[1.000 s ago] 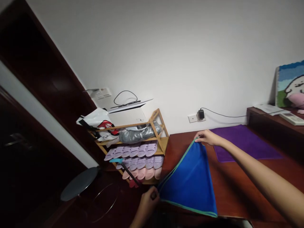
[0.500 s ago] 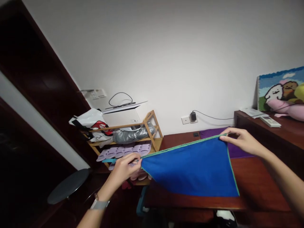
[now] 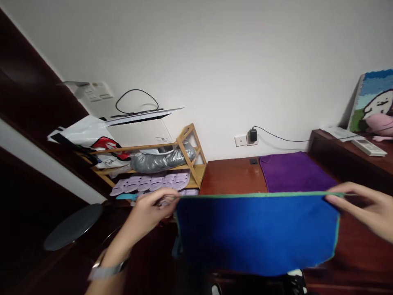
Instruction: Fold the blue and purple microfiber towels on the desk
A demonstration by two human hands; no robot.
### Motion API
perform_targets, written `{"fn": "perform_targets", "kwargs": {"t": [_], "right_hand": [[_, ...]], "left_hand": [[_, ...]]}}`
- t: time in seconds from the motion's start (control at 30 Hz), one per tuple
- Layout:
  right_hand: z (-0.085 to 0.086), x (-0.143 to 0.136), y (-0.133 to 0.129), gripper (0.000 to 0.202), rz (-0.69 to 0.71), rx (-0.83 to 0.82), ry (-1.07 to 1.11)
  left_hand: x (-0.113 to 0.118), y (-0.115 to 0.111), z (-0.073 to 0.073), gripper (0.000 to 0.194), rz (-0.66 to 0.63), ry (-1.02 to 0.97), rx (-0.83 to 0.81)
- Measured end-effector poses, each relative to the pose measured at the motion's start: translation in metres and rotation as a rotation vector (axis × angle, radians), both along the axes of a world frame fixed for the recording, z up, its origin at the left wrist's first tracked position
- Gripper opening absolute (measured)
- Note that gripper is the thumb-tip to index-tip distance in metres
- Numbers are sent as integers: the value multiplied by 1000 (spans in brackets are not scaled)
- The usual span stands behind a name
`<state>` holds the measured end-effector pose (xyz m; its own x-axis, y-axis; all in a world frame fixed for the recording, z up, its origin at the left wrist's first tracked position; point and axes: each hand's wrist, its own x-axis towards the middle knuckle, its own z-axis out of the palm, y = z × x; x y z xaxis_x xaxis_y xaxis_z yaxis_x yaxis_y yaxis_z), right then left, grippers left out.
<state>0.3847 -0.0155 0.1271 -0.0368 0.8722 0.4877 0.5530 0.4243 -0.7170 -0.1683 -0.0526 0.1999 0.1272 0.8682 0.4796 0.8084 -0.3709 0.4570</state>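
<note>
While both hands pinch its top corners, the blue cloth (image 3: pixel 256 233) hides the table edge (image 3: pixel 233 180)

A: How's the light?
B: Dim indoor light. The white wall (image 3: pixel 215 61) is evenly lit; the door (image 3: pixel 21 172) at left sinks into near-black shadow.
A: Sharpness?
B: Soft. The left hand (image 3: pixel 153 209) is blurred, straight lines bow toward the edges, and no glare shows.

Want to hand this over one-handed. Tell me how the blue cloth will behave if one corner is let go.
The blue cloth looks floppy: it hangs limp from its taut top edge between the left hand and the right hand. Released, that side would probably droop. It seems light, pinched by fingertips alone.
</note>
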Motion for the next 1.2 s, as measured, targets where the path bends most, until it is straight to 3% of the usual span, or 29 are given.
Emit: {"fn": "perform_targets", "kwargs": {"t": [0.07,0.17,0.23,0.27,0.33,0.43,0.5,0.57,0.73,0.93,1.03,1.13,1.2], "right_hand": [[-9,-20,43,48,62,-139,18],[-44,-53,112,58,88,-255,-6],[-79,-74,138,57,-71,-249,-67],[-98,-85,141,54,-146,-222,-116],[-136,-107,129,51,-181,-148,-226],[-188,-137,80,53,-29,-120,-407],[-213,-151,50,59,-15,-135,-536],[-227,-159,32,64,-34,-165,-645],[-231,-159,23,67,-39,-243,-758],[-221,-148,41,72,-52,-291,-734],[-207,-151,77,73,-113,-311,-722],[-199,-165,114,73,-108,-308,-730],[-203,-173,128,73,-80,-314,-741]], "left_hand": [[-3,52,-27,26,-39,-42,-159],[3,128,-83,25,-29,-9,-128],[14,155,-125,24,30,-3,-75],[20,158,-145,24,51,0,-55],[34,145,-184,25,53,8,-47],[47,95,-234,27,-2,127,-40],[50,61,-260,37,-26,272,-56],[49,37,-278,50,-31,389,-90],[38,18,-292,57,14,501,-122],[30,23,-285,54,26,553,-69],[56,55,-272,52,66,521,-74],[106,103,-263,52,81,472,-110],[139,131,-264,51,41,448,-123]]}}
